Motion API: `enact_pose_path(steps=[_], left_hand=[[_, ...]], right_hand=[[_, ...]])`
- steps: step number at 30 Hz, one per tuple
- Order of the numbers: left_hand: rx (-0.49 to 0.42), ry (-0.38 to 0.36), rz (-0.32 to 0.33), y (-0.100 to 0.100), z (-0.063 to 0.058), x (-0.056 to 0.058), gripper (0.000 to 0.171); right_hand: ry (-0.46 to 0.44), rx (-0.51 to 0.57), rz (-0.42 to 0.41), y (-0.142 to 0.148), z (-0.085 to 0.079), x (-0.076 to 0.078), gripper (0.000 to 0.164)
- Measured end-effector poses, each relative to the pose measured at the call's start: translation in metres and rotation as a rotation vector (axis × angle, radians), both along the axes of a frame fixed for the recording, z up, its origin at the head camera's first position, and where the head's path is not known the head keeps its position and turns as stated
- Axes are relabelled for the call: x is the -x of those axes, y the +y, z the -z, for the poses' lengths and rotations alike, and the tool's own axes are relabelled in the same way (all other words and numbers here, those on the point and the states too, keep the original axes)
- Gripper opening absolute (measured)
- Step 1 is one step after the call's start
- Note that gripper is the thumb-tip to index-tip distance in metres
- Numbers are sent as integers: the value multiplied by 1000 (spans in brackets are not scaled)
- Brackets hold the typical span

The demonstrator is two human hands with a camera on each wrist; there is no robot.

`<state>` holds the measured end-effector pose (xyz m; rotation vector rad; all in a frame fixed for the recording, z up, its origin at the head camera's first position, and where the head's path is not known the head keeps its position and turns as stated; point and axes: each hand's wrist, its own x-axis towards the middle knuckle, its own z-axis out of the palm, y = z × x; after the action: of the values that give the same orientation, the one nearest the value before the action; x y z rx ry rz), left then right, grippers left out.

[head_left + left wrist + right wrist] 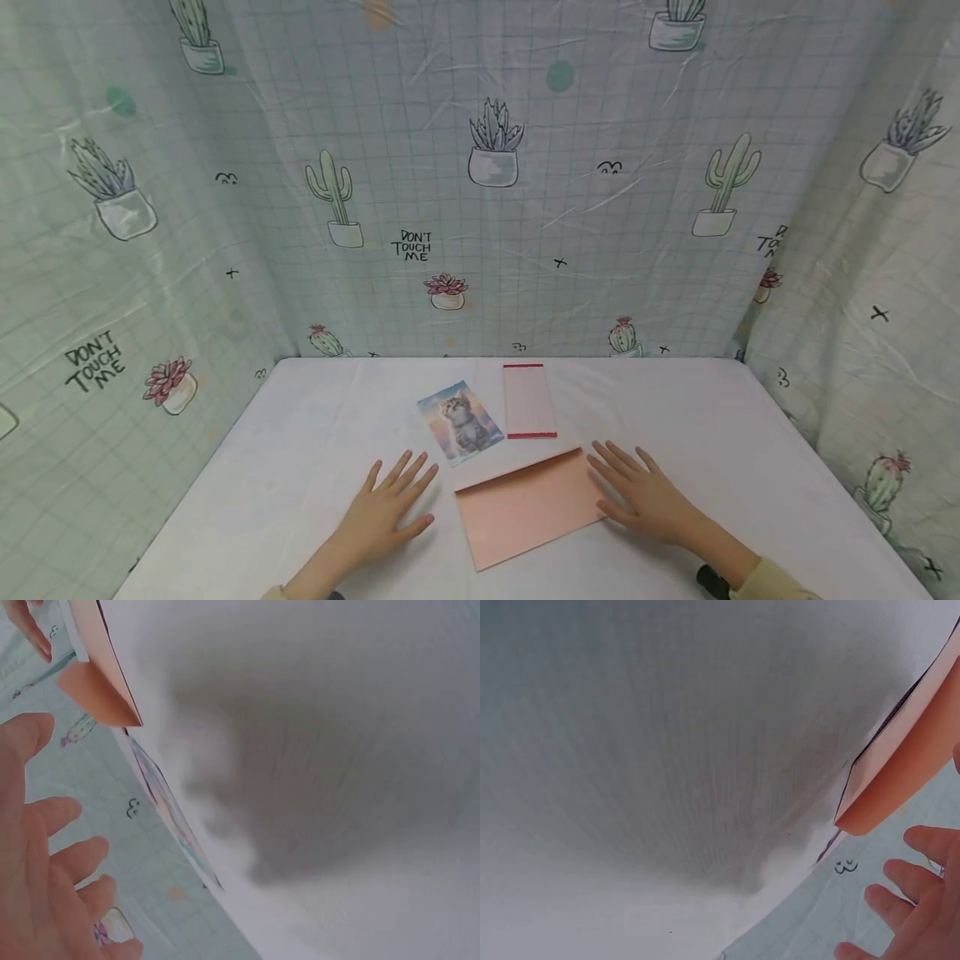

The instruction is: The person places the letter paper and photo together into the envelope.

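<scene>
A peach-coloured paper envelope (532, 517) lies at an angle on the white table, between the two hands. Its long far edge carries a flap (907, 772) that stands up from the body in the right wrist view. My left hand (386, 508), fingers spread and holding nothing, is to the left of the envelope. On the other side my right hand (645, 500) has its fingers stretched out, with fingertips overlapping the envelope's right end in the head view. Beyond the envelope lie a kitten picture card (461, 423) and a pale pink rectangular piece (529, 402) with red bands at both ends.
The white table (315, 450) ends at a hanging cloth backdrop (405, 183) printed with cacti, which also runs along both sides. A dark band (712, 581) sits at the right wrist, by the sleeve (772, 581).
</scene>
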<state>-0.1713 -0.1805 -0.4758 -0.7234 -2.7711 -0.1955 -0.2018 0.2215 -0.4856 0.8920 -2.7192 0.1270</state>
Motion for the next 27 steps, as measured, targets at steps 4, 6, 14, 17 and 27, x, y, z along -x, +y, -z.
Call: enact_pose_path(steps=[4, 6, 14, 17, 27], left_hand=[[33, 57, 53, 6, -1, -2, 60], [47, 79, 84, 9, -2, -3, 60], [110, 197, 191, 19, -9, -5, 58], [113, 238, 237, 23, -9, -4, 58], [131, 318, 391, 39, -5, -5, 57]], right_hand=[[106, -13, -88, -3, 1, 1, 58], [148, -27, -116, -4, 2, 2, 57], [174, -67, -143, -11, 0, 3, 54], [150, -68, -157, -13, 0, 4, 54], [141, -119, -204, -19, 0, 6, 52]])
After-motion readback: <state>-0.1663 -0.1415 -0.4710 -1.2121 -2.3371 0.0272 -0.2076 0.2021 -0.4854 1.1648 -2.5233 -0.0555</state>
